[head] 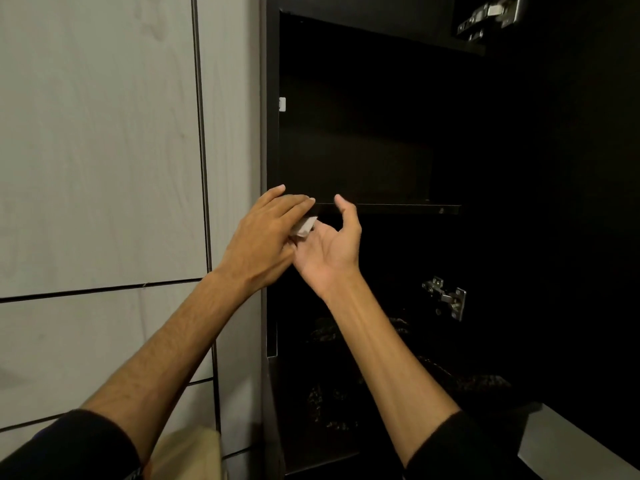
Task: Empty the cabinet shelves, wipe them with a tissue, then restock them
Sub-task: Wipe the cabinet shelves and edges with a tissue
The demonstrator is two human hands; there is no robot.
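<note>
Far left: pale wood-grain wall panels (97, 143) split by dark seams. Bottom edge, beside the left sleeve: a light, cream-coloured object (194, 452), too cropped to identify. Next, left hand (266, 233), back of hand up, fingers straight and laid flat along the front edge of the dark shelf (398, 208), pressing a small folded tissue (304, 227) underneath them; only a corner of the tissue visible, poking out between the two hands, just below the shelf edge. Touching it from the right: right hand (329, 244), palm up, fingers loosely spread and relaxed, thumb raised toward the shelf edge, gripping nothing visible. Behind both hands: open black cabinet (273, 133), compartment above the shelf bare and dark. Lower compartment: dim speckled shapes, too dark to identify. Right of that: metal hinge (446, 297) on the inner side, another hinge at top right (491, 15).
</note>
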